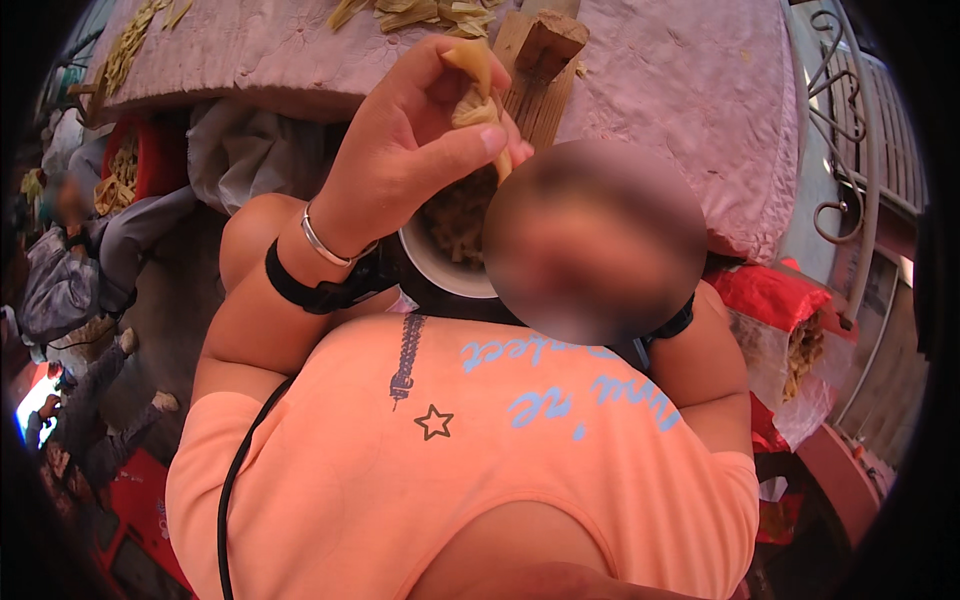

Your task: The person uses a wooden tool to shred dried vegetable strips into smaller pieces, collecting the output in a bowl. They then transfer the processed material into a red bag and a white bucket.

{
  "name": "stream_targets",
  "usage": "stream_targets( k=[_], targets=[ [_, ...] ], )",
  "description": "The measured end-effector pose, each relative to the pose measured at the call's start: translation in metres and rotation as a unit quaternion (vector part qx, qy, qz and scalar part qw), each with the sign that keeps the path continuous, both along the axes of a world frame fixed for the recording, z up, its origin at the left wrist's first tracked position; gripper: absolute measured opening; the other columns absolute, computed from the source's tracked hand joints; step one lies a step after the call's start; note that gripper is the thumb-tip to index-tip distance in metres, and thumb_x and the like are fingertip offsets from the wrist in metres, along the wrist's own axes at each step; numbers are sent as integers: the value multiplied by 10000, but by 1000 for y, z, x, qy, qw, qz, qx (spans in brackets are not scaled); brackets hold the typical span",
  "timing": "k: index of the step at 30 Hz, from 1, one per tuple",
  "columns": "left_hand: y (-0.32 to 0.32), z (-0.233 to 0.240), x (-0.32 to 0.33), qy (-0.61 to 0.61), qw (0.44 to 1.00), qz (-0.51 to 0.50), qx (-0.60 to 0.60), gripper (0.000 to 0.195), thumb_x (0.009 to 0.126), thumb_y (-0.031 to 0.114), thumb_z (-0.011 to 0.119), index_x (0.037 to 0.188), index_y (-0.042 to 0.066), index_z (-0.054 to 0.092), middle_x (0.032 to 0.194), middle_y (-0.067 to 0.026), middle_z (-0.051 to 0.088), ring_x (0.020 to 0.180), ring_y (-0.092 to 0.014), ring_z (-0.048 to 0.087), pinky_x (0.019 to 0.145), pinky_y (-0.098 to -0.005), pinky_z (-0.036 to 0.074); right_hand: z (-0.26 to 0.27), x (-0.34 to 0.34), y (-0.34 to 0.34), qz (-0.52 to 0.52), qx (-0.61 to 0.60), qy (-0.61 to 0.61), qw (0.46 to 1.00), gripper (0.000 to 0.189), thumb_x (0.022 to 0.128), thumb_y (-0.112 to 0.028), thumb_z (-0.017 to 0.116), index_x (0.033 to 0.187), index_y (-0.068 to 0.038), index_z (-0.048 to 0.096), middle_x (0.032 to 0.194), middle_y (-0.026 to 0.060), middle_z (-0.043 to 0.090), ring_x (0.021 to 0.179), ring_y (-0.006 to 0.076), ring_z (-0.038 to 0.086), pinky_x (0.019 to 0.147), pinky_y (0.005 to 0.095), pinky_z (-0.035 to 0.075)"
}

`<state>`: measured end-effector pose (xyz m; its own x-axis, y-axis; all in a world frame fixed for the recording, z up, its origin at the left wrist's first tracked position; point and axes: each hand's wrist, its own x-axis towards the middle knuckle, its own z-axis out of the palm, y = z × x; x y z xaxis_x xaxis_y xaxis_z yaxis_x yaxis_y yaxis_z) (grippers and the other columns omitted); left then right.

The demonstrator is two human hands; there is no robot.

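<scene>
My left hand (pixel 420 135), with a silver bangle (pixel 324 244) at the wrist, pinches a yellowish folded plant strip (pixel 476 109) between thumb and fingers. The strip looks twisted or knotted midway, and its lower end hangs down beside the blur. A round blurred patch covers most of my right hand (pixel 592 240), so its grip is hidden. Below the hands, close to my body, stands a white bowl (pixel 442 281) of brownish pieces (pixel 454 217). Part of the bowl is hidden behind the left hand and the blur.
A wooden stand (pixel 536 82) rests on the pink quilted tablecloth (pixel 660 90), near loose dried strips (pixel 420 13). A red bucket (pixel 154 161) of similar pieces and a seated person (pixel 64 270) are at left. Right are a filled plastic bag (pixel 776 300) and a curled metal railing (pixel 870 157).
</scene>
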<state>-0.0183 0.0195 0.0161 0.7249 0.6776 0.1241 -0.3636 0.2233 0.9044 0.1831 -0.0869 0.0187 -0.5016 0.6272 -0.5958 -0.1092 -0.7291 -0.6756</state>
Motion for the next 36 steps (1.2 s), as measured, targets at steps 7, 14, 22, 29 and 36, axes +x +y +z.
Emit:
stream_targets(
  k=[7,14,22,29,36],
  targets=[
    [-7,0,-1,93,992,-77,-32,481,915,-25,662,1329,41,424,1043,-51,543,866,-95,586,708,-244,535,-2,20,1,-78,171,-15,982,385,924,-392,703,1007,-21,637,904,27,633,784,85,580,676,236,459],
    [8,-17,13,268,949,-12,168,191,963,124,715,1101,36,616,847,45,599,726,-25,523,624,-185,418,-8,15,22,-252,292,-274,881,231,940,-204,739,1035,-12,654,906,46,702,831,88,654,749,268,551],
    [44,-47,18,390,869,59,300,155,953,174,682,1045,53,655,753,-17,624,664,-90,539,611,-274,448,-55,23,46,-217,427,-463,746,354,909,-283,755,1085,3,644,841,132,726,783,185,739,676,328,562],
    [37,-52,10,327,916,126,194,162,1005,148,592,1099,45,673,786,6,610,698,-79,541,633,-258,451,-32,35,37,-124,355,-376,847,296,906,-254,737,1059,-6,686,951,143,715,880,270,707,759,374,544],
    [-9,-11,22,113,993,12,28,426,1047,113,543,1452,58,422,1058,-69,666,805,-82,569,651,-226,490,-15,4,16,-213,363,-181,889,277,1034,-212,562,1204,-12,651,1178,113,693,1034,220,659,914,338,511]
  ],
)
